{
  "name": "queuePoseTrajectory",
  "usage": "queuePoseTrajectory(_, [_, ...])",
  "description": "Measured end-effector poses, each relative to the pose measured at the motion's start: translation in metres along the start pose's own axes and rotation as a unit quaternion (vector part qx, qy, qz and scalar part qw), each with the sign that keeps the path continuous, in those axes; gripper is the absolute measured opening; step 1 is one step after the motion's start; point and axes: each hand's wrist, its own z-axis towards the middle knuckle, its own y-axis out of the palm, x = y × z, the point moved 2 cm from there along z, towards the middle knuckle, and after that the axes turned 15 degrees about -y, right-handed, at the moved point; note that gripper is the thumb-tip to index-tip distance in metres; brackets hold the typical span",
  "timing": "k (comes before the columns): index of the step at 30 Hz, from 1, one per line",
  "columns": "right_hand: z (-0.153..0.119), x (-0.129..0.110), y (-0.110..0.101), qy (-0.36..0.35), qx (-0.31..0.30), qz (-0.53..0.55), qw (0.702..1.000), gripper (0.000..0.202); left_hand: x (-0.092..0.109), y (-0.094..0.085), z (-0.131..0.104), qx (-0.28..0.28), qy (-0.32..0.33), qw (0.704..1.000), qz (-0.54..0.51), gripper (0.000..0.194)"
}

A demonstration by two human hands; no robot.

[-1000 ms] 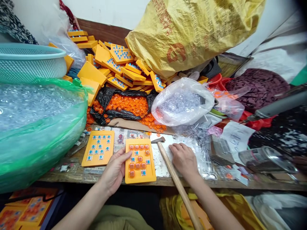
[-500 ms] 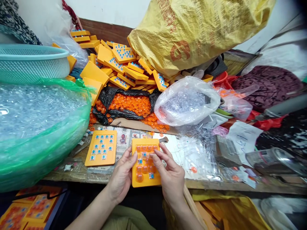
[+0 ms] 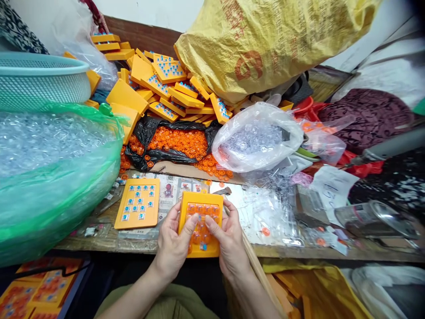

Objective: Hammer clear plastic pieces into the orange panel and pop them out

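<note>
An orange panel [image 3: 211, 251] is held between my two hands over the table's front edge. Clear orange caps [image 3: 201, 208] cover much of its face, and a blue piece shows uncovered near the bottom. My left hand [image 3: 175, 237] grips the panel's left side, its thumb pressing on the caps. On the right side my right hand [image 3: 229, 237] grips it too, thumb on the caps and fingers behind. A second orange panel [image 3: 151, 212], bearing only blue pieces, lies on the table to the left.
Behind are a black bag of orange caps [image 3: 179, 141], a white bag of clear pieces [image 3: 255, 137] and piled orange panels [image 3: 128, 99]. A green bag [image 3: 59, 177] bulges at left below a blue basket [image 3: 43, 82]. A metal can [image 3: 375, 217] lies at right.
My right hand has moved from pinching over the panel's face to gripping its right side, thumb on the caps. My left thumb has shifted inward onto the caps. The view has shifted slightly.
</note>
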Motion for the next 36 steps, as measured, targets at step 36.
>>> queuePoseTrajectory(36, [0.007, 0.002, -0.011, -0.05, -0.059, -0.214, 0.974, 0.051, 0.0, -0.003, 0.002, -0.021, -0.098, 0.986, -0.132, 0.06])
